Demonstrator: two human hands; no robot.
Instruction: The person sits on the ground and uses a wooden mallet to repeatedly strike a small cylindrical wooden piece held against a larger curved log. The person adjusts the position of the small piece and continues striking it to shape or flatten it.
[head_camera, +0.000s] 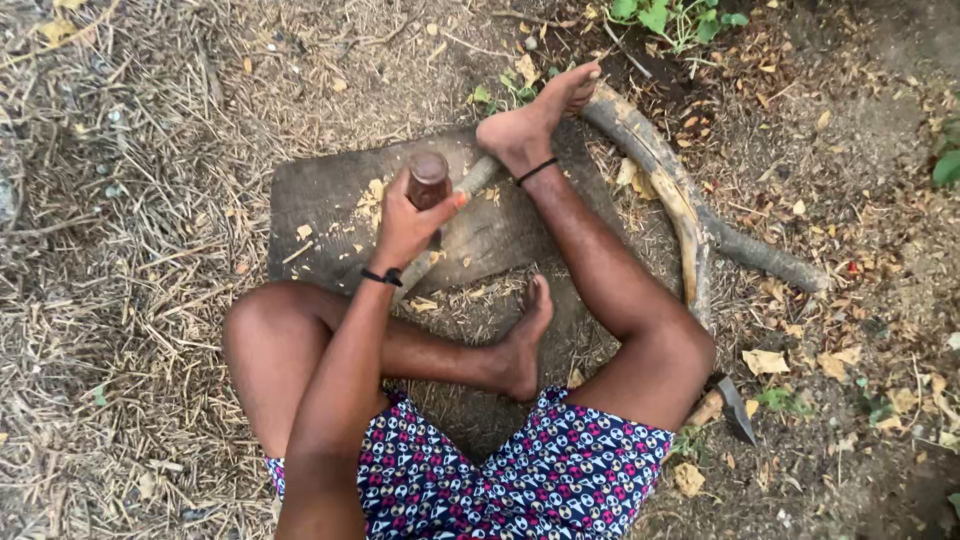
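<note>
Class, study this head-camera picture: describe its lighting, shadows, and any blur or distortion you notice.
Head view: soft, even daylight with no glare; faint shadow under the legs on the wooden board; the left hand gripping a brown cylindrical handle looks slightly soft; ground litter is sharp at centre, edges mildly stretched by the wide lens.

The person wears shorts (500, 475) of dark navy cloth, printed all over with small repeating motifs in pink, white and light blue; the print is too fine to make out the figures. Arms and legs are bare, with no sleeve in view. Both feet are bare, no shoes or socks. One hand (408, 222) shows, with a thin black band (381, 277) round its wrist. A similar thin black anklet (537, 170) circles the ankle of the foot farther from the body. No rings or other ornaments can be made out.
</note>
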